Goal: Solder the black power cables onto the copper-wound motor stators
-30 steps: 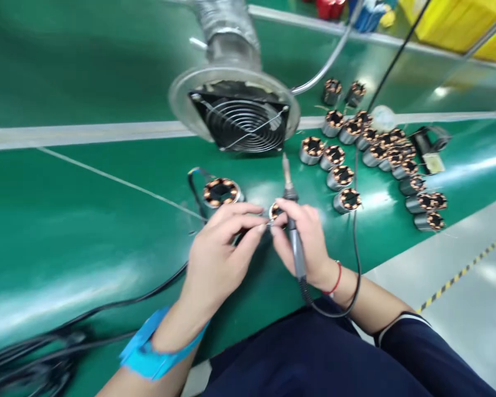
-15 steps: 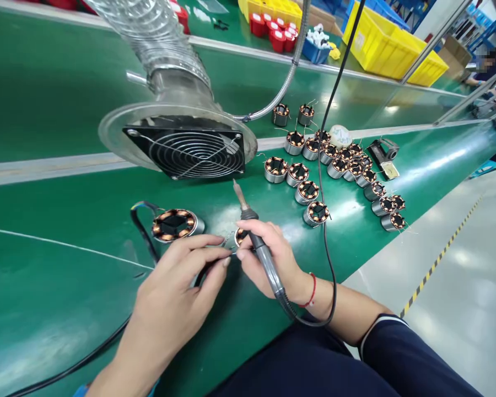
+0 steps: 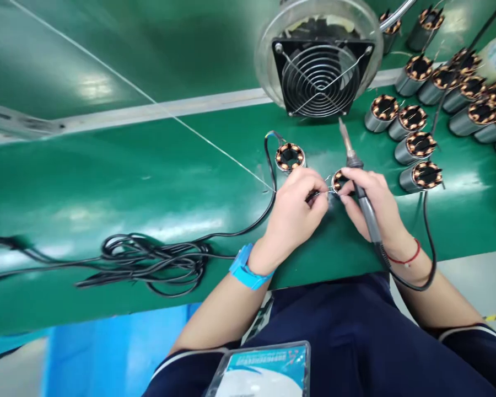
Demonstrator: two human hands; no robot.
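One fan (image 3: 320,82) is parked at the back of the bench (image 3: 215,187), one cable pile (image 3: 149,256) is heaped off left, and four coils (image 3: 415,179) are set in a bent row at right; more are cut off by the edge, so no full count. One soldering iron (image 3: 367,212) is held in the right hand (image 3: 376,198), with the nearest coil (image 3: 336,179) half hidden by its fingertips. A thin wire (image 3: 330,191) is pinched by the left hand (image 3: 295,207), its end hard to make out. Another coil (image 3: 290,157) is seen just behind.
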